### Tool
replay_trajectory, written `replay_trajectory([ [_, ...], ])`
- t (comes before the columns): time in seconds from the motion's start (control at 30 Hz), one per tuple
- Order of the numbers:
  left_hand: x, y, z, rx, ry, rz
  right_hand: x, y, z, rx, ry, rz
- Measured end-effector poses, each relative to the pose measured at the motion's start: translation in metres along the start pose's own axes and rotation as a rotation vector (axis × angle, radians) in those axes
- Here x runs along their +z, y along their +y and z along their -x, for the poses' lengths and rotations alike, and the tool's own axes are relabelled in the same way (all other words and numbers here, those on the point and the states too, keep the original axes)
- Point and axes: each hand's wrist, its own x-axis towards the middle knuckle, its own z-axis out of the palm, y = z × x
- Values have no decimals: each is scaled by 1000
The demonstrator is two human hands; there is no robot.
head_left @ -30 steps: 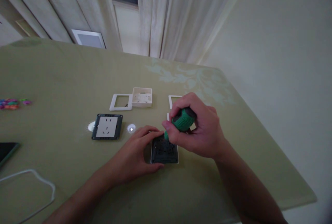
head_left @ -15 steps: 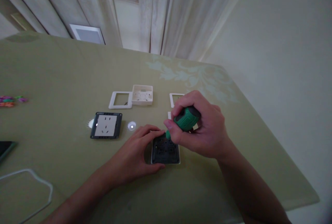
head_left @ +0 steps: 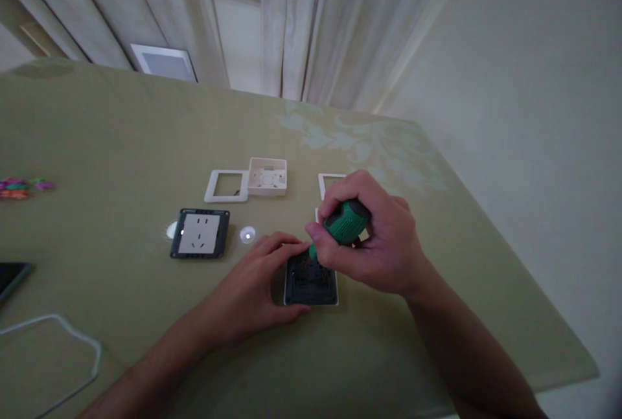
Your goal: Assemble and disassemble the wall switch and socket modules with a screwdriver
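Note:
My right hand [head_left: 374, 237] is closed round the thick green and black handle of a screwdriver [head_left: 346, 221], tilted with its lower end over the far part of a black socket panel [head_left: 311, 283]. The panel lies with its dark back upward and a thin white edge round it; the screwdriver's tip cannot be made out. My left hand [head_left: 262, 283] grips that panel from its left side, fingers at the far edge and thumb at the near edge. To the left lies another socket panel [head_left: 199, 234], white-faced with a black surround.
A white frame [head_left: 226, 197] touches a white back box [head_left: 267, 177]. Another white frame [head_left: 333, 177] is partly behind my right hand. A small round clear piece [head_left: 247, 234], a white cable [head_left: 72, 328], a dark device [head_left: 12, 276] and colourful small items [head_left: 22, 188] lie on the table.
My right hand and the screwdriver have shifted very slightly left. My left hand keeps its hold on the panel, and the other things stay where they were.

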Motion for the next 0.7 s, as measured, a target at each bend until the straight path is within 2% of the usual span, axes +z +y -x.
replay_trajectory([
  [0.17, -2, 3, -1, -13, -25, -7, -2, 1, 0, -14, 0, 25],
  [0.33, 0, 0, 0, 9, -12, -9, -6, 0, 1, 0, 63, 43],
  [0.5, 1, -3, 0, 4, -7, -5, -2, 0, 0, 5, 6, -16],
  [0.7, 0, 0, 0, 1, -4, 9, 0, 1, 0, -6, 20, 8],
])
